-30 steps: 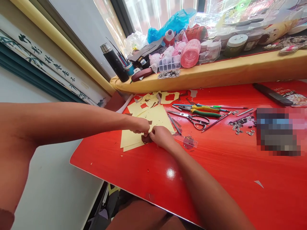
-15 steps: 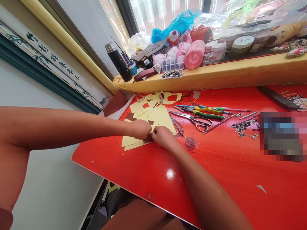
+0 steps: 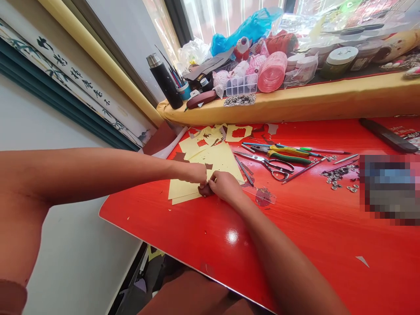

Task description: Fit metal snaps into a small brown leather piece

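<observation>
Brown piece (image 3: 204, 191) turned, scroll lettering (image 3: 59, 60) black

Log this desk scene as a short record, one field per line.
Surface: red table
Left hand: fingers curled, close against the right; whether it holds anything is hard to tell
Right hand: pinching a small brown piece
Paper: yellow sheets, under and beyond the left hand
Tools: scissors and pliers, right of the sheets
Loose parts: small ring-shaped pieces, right of the scissors
Ledge: black flask, blue bag
</observation>
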Available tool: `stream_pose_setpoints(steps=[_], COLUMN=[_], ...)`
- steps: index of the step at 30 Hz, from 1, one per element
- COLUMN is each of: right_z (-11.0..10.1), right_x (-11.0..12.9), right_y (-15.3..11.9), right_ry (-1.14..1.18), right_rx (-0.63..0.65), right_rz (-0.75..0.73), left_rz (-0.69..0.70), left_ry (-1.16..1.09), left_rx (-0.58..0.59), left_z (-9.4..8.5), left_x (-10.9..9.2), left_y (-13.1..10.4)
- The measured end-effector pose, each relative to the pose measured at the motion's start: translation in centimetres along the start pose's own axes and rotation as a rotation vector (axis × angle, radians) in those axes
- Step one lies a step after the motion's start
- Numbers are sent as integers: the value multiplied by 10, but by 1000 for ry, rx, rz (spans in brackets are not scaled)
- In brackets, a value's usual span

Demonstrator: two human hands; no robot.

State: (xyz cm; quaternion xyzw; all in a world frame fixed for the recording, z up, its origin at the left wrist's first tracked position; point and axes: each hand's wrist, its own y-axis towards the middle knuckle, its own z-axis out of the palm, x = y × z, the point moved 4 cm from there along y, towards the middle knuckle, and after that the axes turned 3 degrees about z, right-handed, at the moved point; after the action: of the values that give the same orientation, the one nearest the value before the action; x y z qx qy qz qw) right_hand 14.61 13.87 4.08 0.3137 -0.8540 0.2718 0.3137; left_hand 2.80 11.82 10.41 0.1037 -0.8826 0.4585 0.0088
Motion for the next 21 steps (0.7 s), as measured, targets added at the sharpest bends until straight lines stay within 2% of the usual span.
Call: stream_pose_setpoints(steps=[7, 12, 18, 21], right_z=[-2, 0, 3, 4], right_x=[2, 2, 0, 1], right_y=[-3, -2, 0, 1], right_ry=[-14, -25, -31, -37], right_rx=[9, -11, -19, -28], right_rz=[-7, -6, -7, -6], left_rz=[80, 150, 350, 376], left_ry=[107, 226, 363, 375], left_rx=[-54, -140, -224, -227], left_z=[-3, 9, 25, 26], left_x=[-9, -15, -6, -2], left_y=[-7, -12, -18, -19])
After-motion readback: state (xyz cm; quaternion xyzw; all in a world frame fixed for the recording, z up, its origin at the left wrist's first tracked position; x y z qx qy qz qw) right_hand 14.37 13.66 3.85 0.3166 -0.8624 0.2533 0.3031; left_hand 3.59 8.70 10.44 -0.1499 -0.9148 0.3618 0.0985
